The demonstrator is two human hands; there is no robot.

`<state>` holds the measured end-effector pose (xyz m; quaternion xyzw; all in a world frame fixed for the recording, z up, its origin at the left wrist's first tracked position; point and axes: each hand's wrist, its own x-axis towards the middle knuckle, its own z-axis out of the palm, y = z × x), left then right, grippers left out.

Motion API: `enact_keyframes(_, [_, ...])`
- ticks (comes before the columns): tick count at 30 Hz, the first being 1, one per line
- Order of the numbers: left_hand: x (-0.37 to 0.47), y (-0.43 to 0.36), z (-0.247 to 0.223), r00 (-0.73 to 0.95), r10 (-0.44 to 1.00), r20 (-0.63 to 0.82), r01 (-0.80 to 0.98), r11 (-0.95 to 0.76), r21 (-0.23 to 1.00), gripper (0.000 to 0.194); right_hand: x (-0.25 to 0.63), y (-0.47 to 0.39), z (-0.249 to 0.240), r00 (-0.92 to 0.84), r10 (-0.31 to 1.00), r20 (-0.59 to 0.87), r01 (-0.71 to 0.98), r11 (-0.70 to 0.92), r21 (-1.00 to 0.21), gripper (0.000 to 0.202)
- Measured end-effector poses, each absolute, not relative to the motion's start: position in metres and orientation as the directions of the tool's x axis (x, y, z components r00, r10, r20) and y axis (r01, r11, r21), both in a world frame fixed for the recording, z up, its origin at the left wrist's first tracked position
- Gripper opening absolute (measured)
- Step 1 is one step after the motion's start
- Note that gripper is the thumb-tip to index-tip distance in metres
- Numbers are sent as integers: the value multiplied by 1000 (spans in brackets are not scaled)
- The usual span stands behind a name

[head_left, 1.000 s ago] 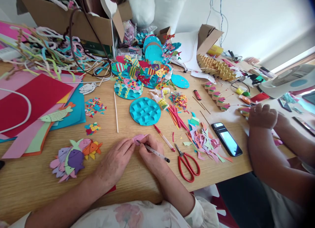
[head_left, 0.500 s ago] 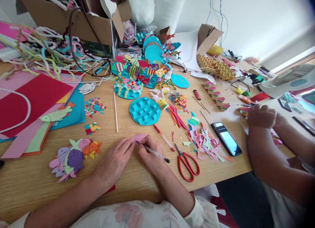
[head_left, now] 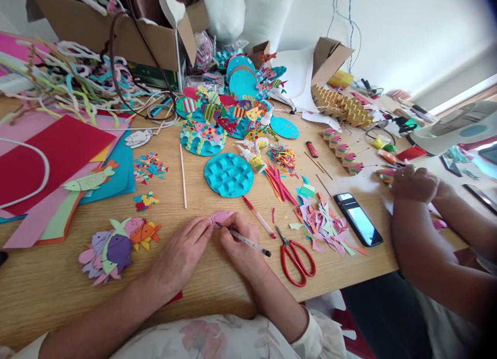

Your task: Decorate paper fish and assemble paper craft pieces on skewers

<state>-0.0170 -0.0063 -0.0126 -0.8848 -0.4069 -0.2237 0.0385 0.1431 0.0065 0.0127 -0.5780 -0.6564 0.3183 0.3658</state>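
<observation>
Purple, pink, green and orange paper fish (head_left: 118, 250) lie piled at the left of my view. Next I see the left hand (head_left: 183, 251), fingers nearly straight and together, tips on a small, dark-marked pink paper piece (head_left: 222, 217) between both hands; whether its thumb grips, I cannot tell. Farther right, the right hand (head_left: 241, 251) curls around a clear-barrelled, black-ended pen (head_left: 250, 242), its point at the paper, with red-handled metal scissors (head_left: 286, 258) nearby.

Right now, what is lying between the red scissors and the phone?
In the head view, colourful paper scraps lie between the scissors and the phone.
</observation>
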Motion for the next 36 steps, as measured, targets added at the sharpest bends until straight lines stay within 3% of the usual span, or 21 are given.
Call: enact_keyframes(36, [-17,-7,-17,555,727,405,737,-655,167,36,145,7,12,-47,993,109,530,117,-840,8])
